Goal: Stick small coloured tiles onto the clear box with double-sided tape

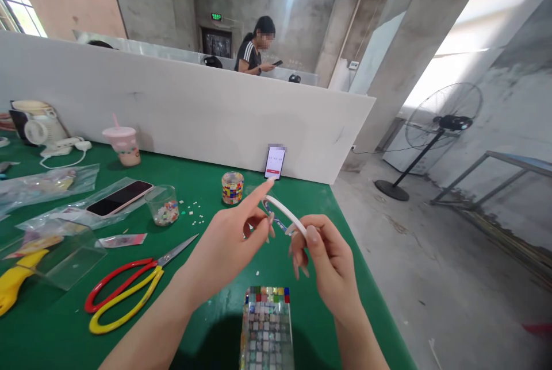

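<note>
My right hand (328, 261) pinches a small white roll of tape (284, 213) between thumb and fingers, held above the green table (56, 335). My left hand (235, 238) touches the roll too, its forefinger stretched out along the top edge while the other fingers curl beneath. Just below both hands lies a clear rectangular piece covered with small coloured mosaic tiles (267, 327).
Red-and-yellow scissors (125, 289), a cup of tiles (164, 205), a tiled jar (233, 187), a phone on plastic bags (119, 197), a propped phone (275, 162), a pink drink cup (123, 146) and a white partition (194, 111). Table edge at right; a standing fan (440, 128) beyond. A person stands behind the partition.
</note>
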Motion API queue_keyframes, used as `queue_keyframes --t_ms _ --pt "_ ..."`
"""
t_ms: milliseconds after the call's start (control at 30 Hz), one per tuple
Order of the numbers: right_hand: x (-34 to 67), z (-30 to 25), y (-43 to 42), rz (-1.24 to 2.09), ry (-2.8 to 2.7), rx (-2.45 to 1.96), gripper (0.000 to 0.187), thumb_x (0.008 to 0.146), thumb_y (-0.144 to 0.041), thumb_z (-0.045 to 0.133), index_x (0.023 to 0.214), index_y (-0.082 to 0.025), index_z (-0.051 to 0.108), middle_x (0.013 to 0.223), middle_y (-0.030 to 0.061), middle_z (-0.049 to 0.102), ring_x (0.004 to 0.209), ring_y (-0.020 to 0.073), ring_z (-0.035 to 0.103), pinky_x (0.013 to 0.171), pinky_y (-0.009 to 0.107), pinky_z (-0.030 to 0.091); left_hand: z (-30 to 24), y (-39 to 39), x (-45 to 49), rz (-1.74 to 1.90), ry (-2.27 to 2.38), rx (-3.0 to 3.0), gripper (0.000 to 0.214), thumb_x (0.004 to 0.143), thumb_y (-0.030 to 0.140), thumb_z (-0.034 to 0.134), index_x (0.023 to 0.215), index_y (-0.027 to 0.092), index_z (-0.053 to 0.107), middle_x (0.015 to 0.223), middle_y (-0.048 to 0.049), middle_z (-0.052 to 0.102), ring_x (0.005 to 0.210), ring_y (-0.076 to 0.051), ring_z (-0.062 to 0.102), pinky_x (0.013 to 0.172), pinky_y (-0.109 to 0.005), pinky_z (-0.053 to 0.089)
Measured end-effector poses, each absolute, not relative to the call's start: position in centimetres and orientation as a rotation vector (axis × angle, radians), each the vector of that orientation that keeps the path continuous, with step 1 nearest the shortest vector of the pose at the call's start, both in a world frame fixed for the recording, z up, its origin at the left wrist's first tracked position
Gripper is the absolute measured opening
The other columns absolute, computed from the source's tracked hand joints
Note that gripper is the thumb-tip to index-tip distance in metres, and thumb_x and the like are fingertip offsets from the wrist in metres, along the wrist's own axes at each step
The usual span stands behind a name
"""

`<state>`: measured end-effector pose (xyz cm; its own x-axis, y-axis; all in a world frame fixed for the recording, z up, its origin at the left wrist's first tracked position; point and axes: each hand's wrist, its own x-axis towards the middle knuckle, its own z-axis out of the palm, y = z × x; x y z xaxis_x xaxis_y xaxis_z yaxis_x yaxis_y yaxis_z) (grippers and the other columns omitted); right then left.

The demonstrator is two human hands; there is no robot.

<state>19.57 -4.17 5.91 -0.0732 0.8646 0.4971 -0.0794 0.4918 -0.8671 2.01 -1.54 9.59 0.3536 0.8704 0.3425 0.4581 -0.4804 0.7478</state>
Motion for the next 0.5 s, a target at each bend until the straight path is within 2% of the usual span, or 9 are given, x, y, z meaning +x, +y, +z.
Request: queue_keyframes --t_ms 167,300,500 --pt "19.39 5.84 -4.34 0.916 -1.441 -0.700 0.017 0.101 -0.031 0.042 0.095 -0.025 0.056 0.063 -0.0059 0.057 0.052 0.0066 0.050 0.052 0.016 0.047 10.17 -0.89 2.07 1.024 1.127 1.896 0.044 0.092 0.028 0.050 0.136 0.019 0.053 0.078 0.0027 0.072 0.068 -0.012 0.066 0.067 -0.024 0.054" --pt "19.28 5.67 -4.30 0.796 -1.498 -0.721 0.015 0.101 -0.028 0.043 0.095 -0.025 0.056 0.063 -0.0064 0.057 0.054 0.0064 0.051 0.054 0.016 0.046 10.14 -1.26 1.95 1.073 1.038 1.814 0.048 0.093 0.032 0.052 0.139 0.020 0.049 0.079 0.0033 0.071 0.067 -0.010 0.066 0.069 -0.021 0.056" --pt "19.35 5.41 -4.47 0.712 -1.507 -0.743 0.014 0.101 -0.028 0.043 0.097 -0.026 0.055 0.064 -0.0064 0.057 0.056 0.0065 0.052 0.055 0.016 0.045 10.04 -1.63 1.78 1.051 0.889 1.743 0.051 0.093 0.026 0.054 0.143 0.024 0.044 0.077 0.0045 0.069 0.063 -0.008 0.064 0.062 -0.016 0.055"
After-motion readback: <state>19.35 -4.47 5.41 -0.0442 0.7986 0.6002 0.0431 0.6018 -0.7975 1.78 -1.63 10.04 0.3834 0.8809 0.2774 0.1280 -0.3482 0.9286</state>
